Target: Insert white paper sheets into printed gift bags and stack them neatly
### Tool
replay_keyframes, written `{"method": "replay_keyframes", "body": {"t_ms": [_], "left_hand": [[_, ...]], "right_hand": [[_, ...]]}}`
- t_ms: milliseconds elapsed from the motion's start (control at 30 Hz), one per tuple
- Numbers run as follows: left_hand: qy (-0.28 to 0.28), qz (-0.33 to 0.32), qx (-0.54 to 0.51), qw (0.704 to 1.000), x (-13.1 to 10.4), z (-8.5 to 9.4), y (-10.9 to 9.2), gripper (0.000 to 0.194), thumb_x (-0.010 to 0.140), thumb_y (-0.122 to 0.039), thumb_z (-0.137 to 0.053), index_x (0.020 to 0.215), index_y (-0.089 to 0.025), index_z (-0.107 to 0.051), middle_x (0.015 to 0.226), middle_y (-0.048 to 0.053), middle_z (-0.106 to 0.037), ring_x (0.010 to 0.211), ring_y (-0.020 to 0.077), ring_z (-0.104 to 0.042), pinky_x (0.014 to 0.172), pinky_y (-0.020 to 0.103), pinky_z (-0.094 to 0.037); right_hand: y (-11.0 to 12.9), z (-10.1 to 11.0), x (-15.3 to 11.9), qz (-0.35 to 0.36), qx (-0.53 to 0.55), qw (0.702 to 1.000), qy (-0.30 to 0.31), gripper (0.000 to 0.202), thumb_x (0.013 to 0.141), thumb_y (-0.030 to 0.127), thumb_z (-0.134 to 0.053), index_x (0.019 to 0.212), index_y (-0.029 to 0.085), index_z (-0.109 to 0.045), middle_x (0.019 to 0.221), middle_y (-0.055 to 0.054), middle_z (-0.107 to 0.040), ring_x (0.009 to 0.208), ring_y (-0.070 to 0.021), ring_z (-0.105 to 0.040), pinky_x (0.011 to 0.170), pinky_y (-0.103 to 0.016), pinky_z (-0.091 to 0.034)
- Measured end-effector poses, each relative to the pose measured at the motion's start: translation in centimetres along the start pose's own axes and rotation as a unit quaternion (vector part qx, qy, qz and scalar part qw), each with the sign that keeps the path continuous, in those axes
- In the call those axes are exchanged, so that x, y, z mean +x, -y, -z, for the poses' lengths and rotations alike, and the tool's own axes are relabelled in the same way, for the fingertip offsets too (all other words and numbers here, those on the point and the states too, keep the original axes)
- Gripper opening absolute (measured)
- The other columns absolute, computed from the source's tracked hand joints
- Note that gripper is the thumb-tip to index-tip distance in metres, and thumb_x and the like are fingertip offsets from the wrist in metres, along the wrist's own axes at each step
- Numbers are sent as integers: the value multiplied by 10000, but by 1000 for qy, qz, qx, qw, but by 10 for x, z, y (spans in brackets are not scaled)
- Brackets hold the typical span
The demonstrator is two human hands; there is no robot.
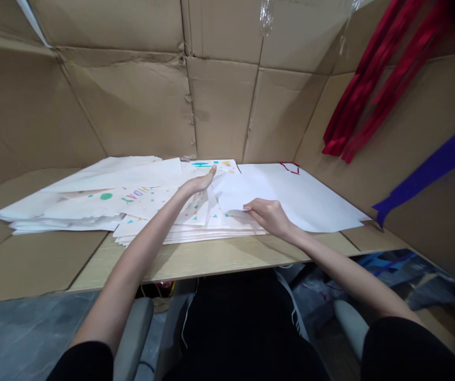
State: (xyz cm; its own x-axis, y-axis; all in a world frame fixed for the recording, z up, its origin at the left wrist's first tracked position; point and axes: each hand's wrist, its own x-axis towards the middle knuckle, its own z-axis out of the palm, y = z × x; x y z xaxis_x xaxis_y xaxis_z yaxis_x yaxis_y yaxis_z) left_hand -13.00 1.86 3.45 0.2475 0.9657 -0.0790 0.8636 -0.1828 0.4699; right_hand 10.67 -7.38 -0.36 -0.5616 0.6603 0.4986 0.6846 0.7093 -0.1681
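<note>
My right hand (269, 214) is closed in a pinch on the near edge of a blank white paper sheet (233, 193), which curls up there. My left hand (201, 182) lies at the left edge of that sheet. Its thumb is stretched upward and apart; the other fingers are mostly hidden. Under and around the left hand are printed sheets (188, 211) with coloured triangles and dots, stacked in a loose pile. Another pile of white sheets (72, 211) lies to the left, its top showing a green dot and the letters "HDAY".
A large white sheet (310, 196) with a red outline mark (291, 168) covers the right of the wooden table (219, 256). Cardboard walls (132, 106) enclose the back and sides. Red ribbons (370, 100) and a blue-purple ribbon (429, 164) hang at right.
</note>
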Motion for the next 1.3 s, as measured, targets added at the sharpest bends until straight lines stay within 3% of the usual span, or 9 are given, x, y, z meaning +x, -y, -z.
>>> {"method": "replay_keyframes", "body": {"t_ms": [200, 367, 533, 667, 833, 967, 1100, 1233, 1300], "left_hand": [[4, 48, 16, 999, -5, 2, -6, 1016, 799, -721, 94, 1424, -59, -358, 1432, 145, -333, 1353, 291, -276, 1105, 403, -230], [11, 27, 23, 999, -7, 1, -11, 1003, 808, -694, 119, 1388, -88, -431, 1417, 125, -369, 1344, 275, -303, 1089, 369, -264], [10, 32, 9, 999, -10, 7, -14, 1005, 808, -659, 175, 1422, -82, -372, 1422, 132, -369, 1343, 289, -308, 1088, 409, -261], [24, 64, -25, 997, -15, 10, -16, 1030, 767, -728, 151, 1453, -122, -321, 1456, 138, -315, 1307, 374, -343, 924, 489, -442], [64, 84, -70, 992, -14, 6, -14, 1031, 742, -791, 71, 1493, -131, -182, 1494, 167, -207, 1258, 428, -386, 755, 491, -526], [50, 82, -36, 995, -7, 2, -10, 1030, 766, -770, 64, 1466, -93, -271, 1474, 183, -251, 1273, 402, -380, 915, 499, -451], [7, 60, 24, 998, -8, 3, -14, 1004, 813, -706, 88, 1421, -45, -361, 1448, 168, -308, 1351, 315, -271, 1102, 411, -246], [5, 69, 39, 997, -12, 5, -18, 991, 824, -689, 97, 1413, -50, -379, 1446, 149, -318, 1352, 294, -275, 1110, 383, -230], [10, 71, 38, 997, -11, 4, -18, 990, 828, -681, 104, 1405, -48, -392, 1440, 149, -333, 1345, 288, -296, 1103, 372, -243]], "right_hand": [[17, -13, 10, -58, -122, 990, -36, 229, 910, 163, -446, 815, 123, -650, 837, -60, -652, 765, -162, -616, 637, -232, -394], [35, -6, 19, -63, -177, 981, -54, 259, 919, 179, -417, 778, 130, -629, 836, -77, -647, 775, -171, -595, 611, -244, -348], [61, -19, 15, -5, -146, 987, 73, 260, 939, 148, -376, 989, 126, -631, 1059, -106, -634, 933, -204, -587, 738, -270, -413], [65, -36, 17, 65, -43, 977, 198, 364, 969, 193, -359, 1308, 207, -491, 1394, -91, -421, 1260, -277, -402, 1009, -455, -326], [50, -40, 43, -31, 73, 947, 312, 481, 1011, 398, -183, 1457, 256, -292, 1507, -44, -200, 1393, -285, -136, 1091, -558, -164], [46, -47, 69, -70, 57, 919, 384, 579, 985, 482, -227, 1493, 208, -189, 1524, -72, -85, 1400, -298, -55, 1103, -561, -104], [58, -59, 78, -28, 30, 925, 377, 564, 962, 400, -361, 1469, 175, -266, 1523, -103, -83, 1398, -311, -62, 1099, -549, -148], [59, -59, 79, 111, 125, 927, 337, 418, 983, 235, -301, 1370, 172, -445, 1487, -74, -264, 1353, -214, -275, 1102, -363, -258], [49, -56, 78, 130, 133, 942, 280, 413, 988, 218, -272, 1334, 158, -488, 1471, -79, -300, 1328, -199, -321, 1098, -346, -268]]}}
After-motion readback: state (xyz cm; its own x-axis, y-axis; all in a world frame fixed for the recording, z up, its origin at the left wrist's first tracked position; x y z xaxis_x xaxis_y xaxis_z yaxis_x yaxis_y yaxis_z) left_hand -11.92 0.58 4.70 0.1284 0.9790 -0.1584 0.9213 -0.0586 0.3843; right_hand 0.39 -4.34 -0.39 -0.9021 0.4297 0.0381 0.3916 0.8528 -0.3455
